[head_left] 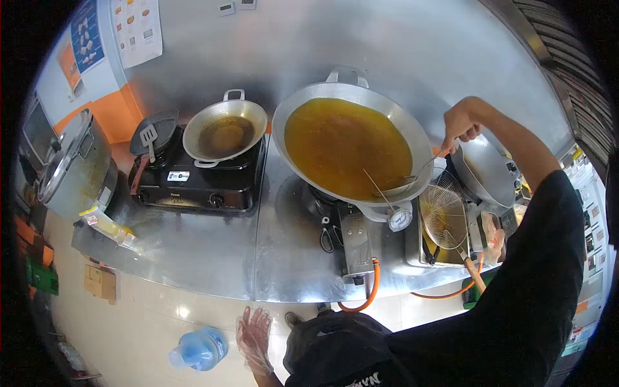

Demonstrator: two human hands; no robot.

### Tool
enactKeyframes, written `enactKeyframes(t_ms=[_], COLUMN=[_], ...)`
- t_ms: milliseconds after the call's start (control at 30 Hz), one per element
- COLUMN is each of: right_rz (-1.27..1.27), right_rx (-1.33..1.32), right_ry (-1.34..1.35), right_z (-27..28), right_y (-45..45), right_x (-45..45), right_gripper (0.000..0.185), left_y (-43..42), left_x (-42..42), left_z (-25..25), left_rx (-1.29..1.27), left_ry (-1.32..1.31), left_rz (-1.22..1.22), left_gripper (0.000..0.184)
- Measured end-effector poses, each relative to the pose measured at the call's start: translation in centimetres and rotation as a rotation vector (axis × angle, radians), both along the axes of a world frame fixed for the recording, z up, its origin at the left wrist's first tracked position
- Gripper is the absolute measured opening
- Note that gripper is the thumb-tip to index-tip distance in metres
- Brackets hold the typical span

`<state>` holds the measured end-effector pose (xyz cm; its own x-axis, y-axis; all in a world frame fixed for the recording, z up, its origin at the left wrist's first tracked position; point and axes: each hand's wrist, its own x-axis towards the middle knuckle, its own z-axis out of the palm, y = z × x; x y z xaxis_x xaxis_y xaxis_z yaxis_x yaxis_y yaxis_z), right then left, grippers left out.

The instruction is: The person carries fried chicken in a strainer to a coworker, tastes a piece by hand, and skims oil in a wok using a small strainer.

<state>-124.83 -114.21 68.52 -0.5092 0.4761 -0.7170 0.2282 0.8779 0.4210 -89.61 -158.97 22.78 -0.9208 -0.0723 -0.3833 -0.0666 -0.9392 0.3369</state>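
Observation:
My right hand (pixel 461 122) is closed round the handle of a metal ladle (pixel 407 184), whose bowl rests in the oil at the right side of the large wok (pixel 419 135). Brown-yellow oil (pixel 348 145) fills much of that wok. A dial thermometer (pixel 400 219) is at the wok's front right rim, its probe reaching into the oil. Low in front of the table, my left hand (pixel 255 335) wears a clear plastic glove; its fingers are spread and it holds nothing.
Left of the wok, a smaller pan (pixel 225 132) sits on a black double stove (pixel 193 187). Scissors (pixel 331 235) lie near the burner. A wire skimmer (pixel 445 209) rests over a tray at right. A large pot (pixel 80 168) stands far left, a blue bottle (pixel 203 348) on the floor.

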Motion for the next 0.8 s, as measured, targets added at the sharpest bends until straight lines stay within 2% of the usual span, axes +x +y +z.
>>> enactKeyframes(t_ms=[133, 267, 400, 467, 567, 667, 800], right_rz=[-0.006, 0.053, -0.011, 0.007, -0.076, -0.124, -0.027], right_rx=[-0.079, -0.057, -0.110, -0.116, -0.261, -0.295, -0.364], right_ry=[-0.014, 0.037, 0.064, 0.115, 0.100, 0.320, 0.565], right_z=[-4.8, -5.9, -9.7, -10.4, -16.0, -18.0, -18.7], right_y=[-0.1, -2.7, 0.3, -0.5, 3.3, 2.5, -0.2], right_x=[-1.1, -0.4, -2.9, -2.5, -6.3, -6.4, -6.3], right_gripper=[0.034, 0.033, 0.025, 0.022, 0.023, 0.025, 0.031], left_y=[0.1, 0.3, 0.5, 0.0, 0.0, 0.1, 0.4], left_x=[-0.2, 0.0, 0.2, 0.7, 1.3, 1.3, 1.1], left_z=[-0.1, -0.1, -0.7, -2.5, -3.3, -3.1, -1.9], left_rx=[-0.002, -0.014, -0.025, -0.062, -0.096, -0.113, -0.151], left_ry=[-0.023, -0.040, -0.053, 0.024, 0.009, -0.009, -0.055], left_rz=[0.009, 0.029, 0.064, 0.020, 0.008, 0.008, 0.025], left_gripper=[0.050, 0.050, 0.051, 0.056, 0.058, 0.059, 0.063])
